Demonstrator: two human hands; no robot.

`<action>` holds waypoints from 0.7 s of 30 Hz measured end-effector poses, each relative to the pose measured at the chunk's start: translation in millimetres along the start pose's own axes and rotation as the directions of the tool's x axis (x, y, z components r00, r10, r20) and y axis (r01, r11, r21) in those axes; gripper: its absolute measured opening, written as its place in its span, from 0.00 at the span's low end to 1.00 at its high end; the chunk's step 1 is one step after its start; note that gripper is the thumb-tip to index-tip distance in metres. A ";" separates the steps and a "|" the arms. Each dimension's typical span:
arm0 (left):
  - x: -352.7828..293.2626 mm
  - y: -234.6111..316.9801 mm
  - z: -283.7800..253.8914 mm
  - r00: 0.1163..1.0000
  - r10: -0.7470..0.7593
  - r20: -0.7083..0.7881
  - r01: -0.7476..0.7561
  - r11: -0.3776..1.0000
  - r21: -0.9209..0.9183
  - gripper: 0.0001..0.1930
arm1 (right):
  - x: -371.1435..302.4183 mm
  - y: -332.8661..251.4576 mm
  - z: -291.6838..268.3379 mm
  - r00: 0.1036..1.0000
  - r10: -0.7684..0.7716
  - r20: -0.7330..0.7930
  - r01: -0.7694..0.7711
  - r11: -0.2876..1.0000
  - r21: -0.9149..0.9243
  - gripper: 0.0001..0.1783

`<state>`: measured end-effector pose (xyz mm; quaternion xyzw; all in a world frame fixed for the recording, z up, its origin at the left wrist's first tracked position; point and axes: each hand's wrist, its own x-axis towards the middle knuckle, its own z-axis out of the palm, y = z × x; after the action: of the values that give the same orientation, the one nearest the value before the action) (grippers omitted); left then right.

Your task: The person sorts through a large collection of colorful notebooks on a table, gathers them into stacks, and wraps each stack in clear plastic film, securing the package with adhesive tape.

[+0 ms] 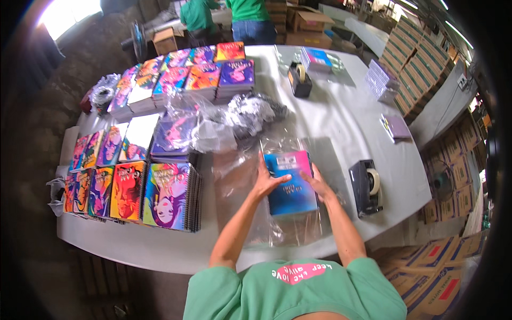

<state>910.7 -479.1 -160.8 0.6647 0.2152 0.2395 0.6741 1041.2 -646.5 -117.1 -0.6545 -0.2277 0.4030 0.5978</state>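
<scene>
A blue and pink notebook point(292, 194), or a small stack of them, lies cover up in front of me on clear plastic sheeting point(256, 226). My left hand point(268, 180) grips its left side, thumb laid across the cover and fingers along the edge. At the right side my right hand point(318, 185) holds it the same way, thumb on top. Whether the plastic wraps the notebook cannot be made out. Nearest to my right hand stands a black tape dispenser point(362, 189) with a pale roll.
Stacks of colourful spiral notebooks point(169, 194) fill the table's left side. Crumpled plastic bags point(242, 120) lie beyond my hands. Farther off are another tape dispenser point(300, 80), a blue wrapped stack point(317, 58) and purple packs point(381, 80). Cartons point(426, 272) and two people in green point(248, 10) surround the table.
</scene>
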 end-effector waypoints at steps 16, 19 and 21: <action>-107.2 5.1 6.4 0.872 0.485 -0.065 -0.406 0.792 0.456 0.52 | -70.5 33.3 3.4 0.913 -0.380 0.148 0.408 0.853 -0.326 0.43; -109.7 -13.9 8.8 0.885 0.432 -0.173 -0.351 0.863 0.363 0.49 | -73.6 20.2 10.9 0.981 -0.189 0.052 0.195 0.965 -0.175 0.51; -115.3 -10.8 6.9 0.888 0.427 -0.169 -0.336 0.855 0.395 0.50 | -79.8 18.5 8.4 0.948 -0.317 0.038 0.310 0.884 -0.349 0.55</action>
<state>823.8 -554.8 -174.7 0.7693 0.2010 0.4082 0.4486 985.5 -707.0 -114.2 -0.7088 -0.3926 0.2477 0.5312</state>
